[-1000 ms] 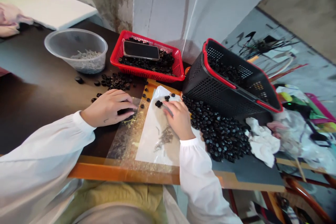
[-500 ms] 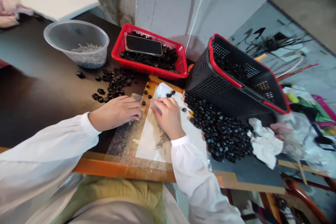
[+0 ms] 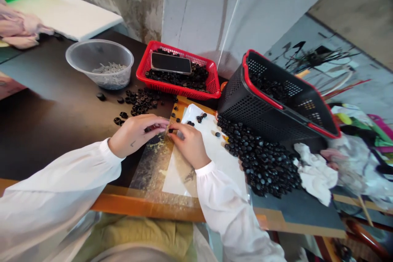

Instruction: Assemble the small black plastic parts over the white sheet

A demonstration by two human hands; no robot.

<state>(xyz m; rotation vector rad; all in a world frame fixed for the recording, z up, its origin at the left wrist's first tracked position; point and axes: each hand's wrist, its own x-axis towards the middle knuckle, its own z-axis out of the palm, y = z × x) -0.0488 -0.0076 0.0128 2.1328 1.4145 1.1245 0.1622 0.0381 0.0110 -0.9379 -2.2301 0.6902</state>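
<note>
My left hand (image 3: 135, 134) is over the wooden board (image 3: 155, 172), thumb and fingers pinched together; what sits in the pinch is mostly hidden. Its fingertips meet those of my right hand (image 3: 190, 144), which grips a small round black cap (image 3: 170, 130) between thumb and forefinger. Under my right hand lies a white sheet (image 3: 225, 153) with a few black caps (image 3: 201, 118) near its top. Left of the board, black ring-like pieces (image 3: 141, 102) are scattered on the dark table. A large heap of shiny black caps (image 3: 267, 161) spreads to the right.
Behind stands a red basket (image 3: 178, 89) of black parts, a phone (image 3: 171, 64) lying on them. A clear plastic bowl (image 3: 89, 74) holds thin metal pieces. A black basket (image 3: 245, 100) rises behind the heap, near crumpled white tissue (image 3: 316, 174). A white slab (image 3: 73, 14) is far left.
My hands, apart before, have come together at the fingertips above the board's left part. A black cap now shows in my right fingers. The whole view has shifted slightly.
</note>
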